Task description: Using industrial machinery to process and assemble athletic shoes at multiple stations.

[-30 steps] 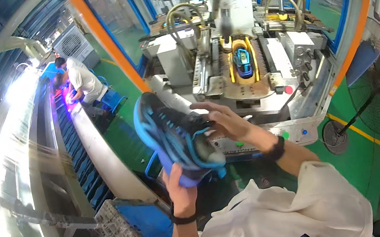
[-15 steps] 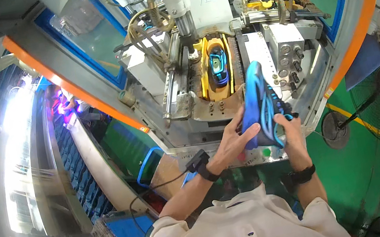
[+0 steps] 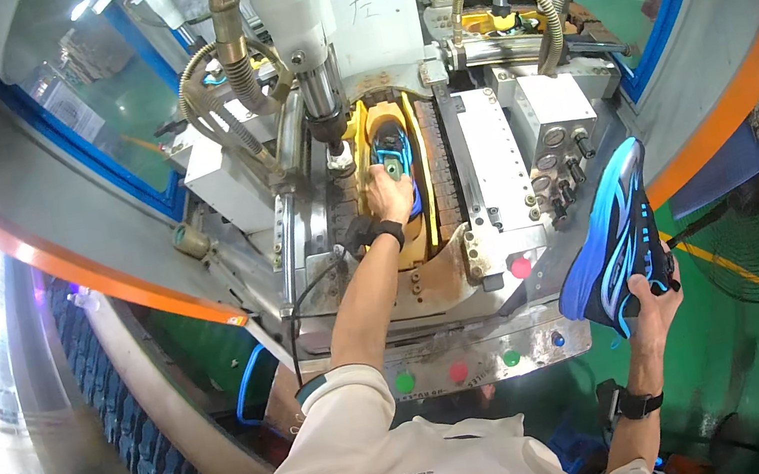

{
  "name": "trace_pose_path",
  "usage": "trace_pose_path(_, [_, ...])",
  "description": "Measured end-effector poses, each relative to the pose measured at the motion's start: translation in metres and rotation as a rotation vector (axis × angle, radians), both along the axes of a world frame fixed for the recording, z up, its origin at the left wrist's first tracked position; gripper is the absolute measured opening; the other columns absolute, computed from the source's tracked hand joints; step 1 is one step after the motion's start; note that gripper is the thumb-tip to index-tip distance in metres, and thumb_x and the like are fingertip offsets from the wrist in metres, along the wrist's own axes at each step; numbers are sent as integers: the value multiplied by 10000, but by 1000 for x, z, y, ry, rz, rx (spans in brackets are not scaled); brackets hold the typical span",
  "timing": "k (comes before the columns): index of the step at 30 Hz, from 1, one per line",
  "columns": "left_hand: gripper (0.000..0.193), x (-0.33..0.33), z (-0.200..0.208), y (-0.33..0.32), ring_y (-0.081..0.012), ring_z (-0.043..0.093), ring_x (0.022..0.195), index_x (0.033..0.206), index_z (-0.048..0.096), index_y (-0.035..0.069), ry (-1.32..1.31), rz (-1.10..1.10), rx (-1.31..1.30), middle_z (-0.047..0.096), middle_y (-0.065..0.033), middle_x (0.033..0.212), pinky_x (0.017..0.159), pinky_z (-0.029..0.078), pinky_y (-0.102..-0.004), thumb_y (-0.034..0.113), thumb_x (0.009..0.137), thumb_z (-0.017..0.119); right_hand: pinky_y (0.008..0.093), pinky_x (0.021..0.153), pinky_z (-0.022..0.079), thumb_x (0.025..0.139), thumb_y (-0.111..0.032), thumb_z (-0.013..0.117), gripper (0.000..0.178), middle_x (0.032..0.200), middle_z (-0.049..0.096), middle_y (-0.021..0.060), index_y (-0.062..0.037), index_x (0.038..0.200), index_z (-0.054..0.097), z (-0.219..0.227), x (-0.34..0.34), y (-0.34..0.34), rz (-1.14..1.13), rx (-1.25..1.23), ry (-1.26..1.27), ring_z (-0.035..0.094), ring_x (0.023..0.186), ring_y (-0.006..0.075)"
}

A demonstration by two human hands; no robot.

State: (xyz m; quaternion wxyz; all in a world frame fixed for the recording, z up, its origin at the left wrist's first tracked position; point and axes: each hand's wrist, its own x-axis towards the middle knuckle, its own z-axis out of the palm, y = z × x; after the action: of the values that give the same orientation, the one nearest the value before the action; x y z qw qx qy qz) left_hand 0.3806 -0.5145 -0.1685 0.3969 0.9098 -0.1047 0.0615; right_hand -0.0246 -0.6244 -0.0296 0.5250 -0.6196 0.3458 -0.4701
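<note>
Held out at the right is a blue-and-black sneaker (image 3: 609, 242), toe up, and my right hand (image 3: 653, 300) is closed round its heel end. My left hand (image 3: 390, 197) reaches into the machine and grips the rear of a second blue-and-black sneaker (image 3: 392, 141), beside a green insert (image 3: 393, 169) in its opening. Part of that sneaker is hidden under my fingers. It lies between the yellow side pads (image 3: 420, 164) of the press bed.
A metal cylinder (image 3: 321, 95) stands just left of the bed. Gauges and knobs (image 3: 560, 154) sit on a block at its right. Coloured buttons (image 3: 459, 372) line the front panel. A conveyor (image 3: 170, 375) runs at left; a floor fan (image 3: 746, 243) stands at right.
My left hand has let go of the held sneaker and moved forward onto the one in the machine. My right hand has carried its sneaker to the right.
</note>
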Motion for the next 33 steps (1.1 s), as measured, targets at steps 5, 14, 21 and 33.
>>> trace_pose_path(5, [285,32,-14,32,-290,687,820,990,648,-5,209,-74,-482,699,-150,854,753,539,-420,134,749,707,285,874,469,673,-157,751,606,1046,637,56,53,1211,568,11,61,-48,23,-116,104,593,927,139])
trace_pose_path(14, [339,-124,86,203,-164,574,1041,1154,622,97,336,-361,-732,619,-49,1117,830,466,-389,204,834,664,357,815,507,575,-346,795,710,1035,658,227,96,1087,582,51,316,-68,302,-428,915,646,912,296])
trace_pose_path(21, [354,-196,165,323,-117,575,850,1137,583,-64,557,212,-833,623,-46,969,807,460,-245,114,831,574,396,847,543,670,-235,745,440,1012,678,254,51,991,652,-43,436,19,457,-390,1098,670,983,353])
trace_pose_path(33, [283,-309,84,417,-162,643,833,1102,622,13,-21,587,-478,664,-84,1028,711,502,-309,189,881,636,491,854,512,732,-211,747,723,1102,584,269,-6,1313,367,-101,374,87,314,-783,553,595,1034,442])
